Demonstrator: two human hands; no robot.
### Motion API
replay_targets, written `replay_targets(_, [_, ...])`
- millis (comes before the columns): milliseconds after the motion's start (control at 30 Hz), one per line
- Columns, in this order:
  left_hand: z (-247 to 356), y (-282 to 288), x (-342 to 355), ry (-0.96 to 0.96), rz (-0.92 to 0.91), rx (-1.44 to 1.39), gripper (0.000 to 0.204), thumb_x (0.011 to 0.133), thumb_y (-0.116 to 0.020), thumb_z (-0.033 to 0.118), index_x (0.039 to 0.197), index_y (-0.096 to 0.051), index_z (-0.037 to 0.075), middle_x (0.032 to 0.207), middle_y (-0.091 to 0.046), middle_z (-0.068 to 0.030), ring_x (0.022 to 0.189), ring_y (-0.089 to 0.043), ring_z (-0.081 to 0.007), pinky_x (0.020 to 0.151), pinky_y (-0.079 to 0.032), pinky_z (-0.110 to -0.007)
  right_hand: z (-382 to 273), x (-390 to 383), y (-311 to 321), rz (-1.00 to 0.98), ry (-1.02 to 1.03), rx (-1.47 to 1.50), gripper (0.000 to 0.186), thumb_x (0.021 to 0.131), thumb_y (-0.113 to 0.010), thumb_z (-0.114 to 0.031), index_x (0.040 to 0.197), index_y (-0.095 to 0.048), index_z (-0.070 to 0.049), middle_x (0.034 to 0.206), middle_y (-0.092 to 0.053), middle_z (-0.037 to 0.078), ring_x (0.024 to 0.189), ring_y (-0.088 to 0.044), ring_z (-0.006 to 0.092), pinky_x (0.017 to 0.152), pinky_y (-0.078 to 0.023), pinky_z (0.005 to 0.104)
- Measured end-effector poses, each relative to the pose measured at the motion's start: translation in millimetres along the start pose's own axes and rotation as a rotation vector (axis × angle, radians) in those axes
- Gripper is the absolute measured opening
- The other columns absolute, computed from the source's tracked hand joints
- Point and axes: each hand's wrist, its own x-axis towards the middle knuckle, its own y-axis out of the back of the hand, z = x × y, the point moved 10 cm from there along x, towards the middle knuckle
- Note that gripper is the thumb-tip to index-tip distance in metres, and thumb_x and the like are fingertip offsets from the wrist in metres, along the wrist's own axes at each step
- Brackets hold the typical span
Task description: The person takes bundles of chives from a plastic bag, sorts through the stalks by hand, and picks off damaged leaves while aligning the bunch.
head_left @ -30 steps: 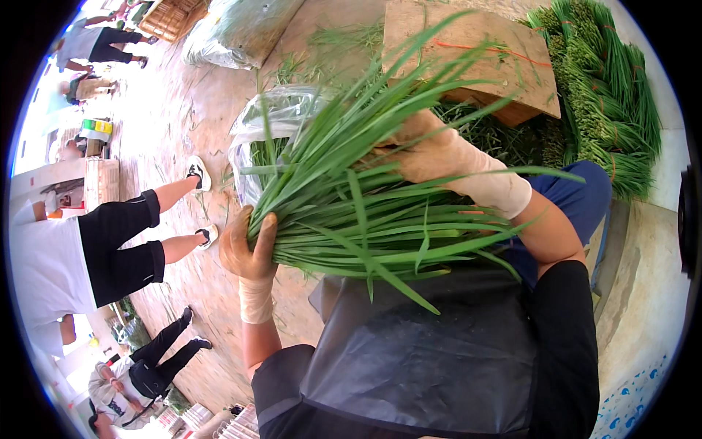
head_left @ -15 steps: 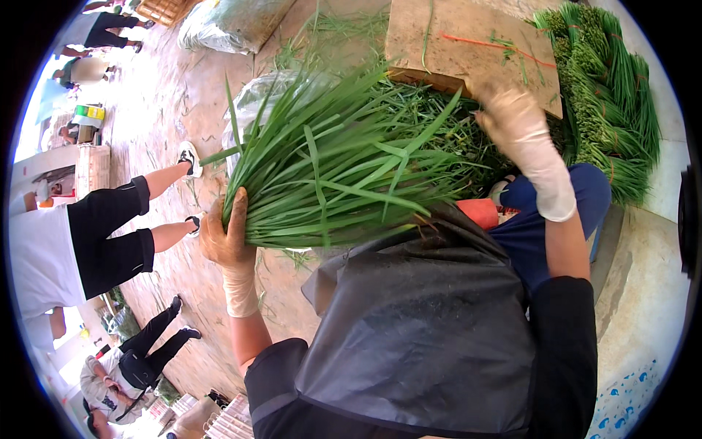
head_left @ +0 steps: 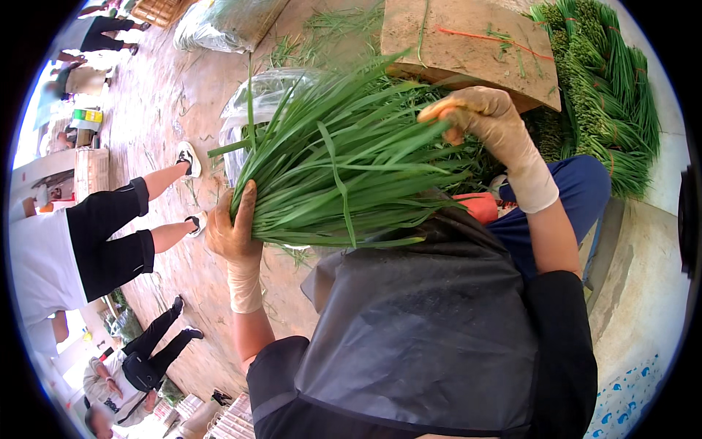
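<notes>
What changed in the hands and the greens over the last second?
The right hand lifted off the bunch, swung out to the right, and has come back to its leaf tips, fingers curled there. The bunch tilted from upright-fanned to more level. The left hand kept its grip on the cut end throughout. The board and stacked greens stayed put.

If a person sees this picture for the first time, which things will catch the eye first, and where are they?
First comes the big bunch of long green leaves in the middle, gripped at its base by the gloved left hand, while the gloved right hand touches its upper right edge. Next, the stacked green bundles at the upper right, beside a wooden board. At the left stands a person in black shorts.
</notes>
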Motion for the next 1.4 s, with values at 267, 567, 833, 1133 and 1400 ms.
replay_targets(267, [-20.5,1.0,-8.5,0.136,0.064,-0.057,0.052,0.069,-0.071,0.011,0.12,-0.066,0.017,0.097,-0.064,-0.0047,0.078,-0.061,-0.0232,0.067,-0.048,-0.033,-11.7,-32.4,45.2,0.334,0.052,-1.233,0.025,0.083,-0.068,-0.012,0.107,-0.068,-0.007,0.095,-0.067,0.01,0.09,-0.064,0.0224,0.079,-0.05,0.032])
replay_targets(567, [-12.3,9.2,-2.8,0.117,0.056,-0.025,0.051,0.07,-0.07,0.006,0.121,-0.065,0.011,0.099,-0.065,-0.0095,0.086,-0.063,-0.0266,0.072,-0.051,-0.035,-47.7,15.0,-73.1,-0.139,0.308,-0.836,0.035,0.078,-0.071,-0.038,0.087,-0.069,-0.005,0.086,-0.065,0.012,0.085,-0.062,0.0319,0.075,-0.049,0.0403])
replay_targets(833, [-8.3,7.2,-4.7,0.055,0.105,-0.01,0.048,0.073,-0.072,0.011,0.12,-0.064,0.009,0.101,-0.064,-0.0117,0.086,-0.064,-0.0287,0.072,-0.051,-0.037,-54.3,14.8,-102.6,-0.034,0.542,-0.535,0.012,0.083,-0.067,-0.02,0.083,-0.067,-0.007,0.077,-0.065,0.008,0.07,-0.063,0.0261,0.063,-0.05,0.0348])
replay_targets(1133, [-37.5,26.6,-40.6,0.118,0.195,-0.005,0.045,0.08,-0.069,0.015,0.122,-0.059,0.002,0.104,-0.063,-0.0223,0.089,-0.064,-0.0351,0.076,-0.053,-0.04,-62.0,-19.9,12.0,0.278,0.234,-0.636,0.027,0.084,-0.067,-0.016,0.109,-0.064,-0.006,0.1,-0.065,0.011,0.092,-0.061,0.0295,0.079,-0.049,0.0355])
replay_targets(1400, [-20.9,41.5,-17.9,0.06,0.271,-0.065,0.04,0.077,-0.073,0.011,0.116,-0.063,0.006,0.101,-0.063,-0.0179,0.084,-0.062,-0.0322,0.07,-0.049,-0.039,-68.4,4.3,-76.7,-0.129,0.7,-1.068,0.032,0.081,-0.069,-0.026,0.109,-0.063,-0.011,0.097,-0.064,0.008,0.093,-0.061,0.0226,0.08,-0.049,0.0383])
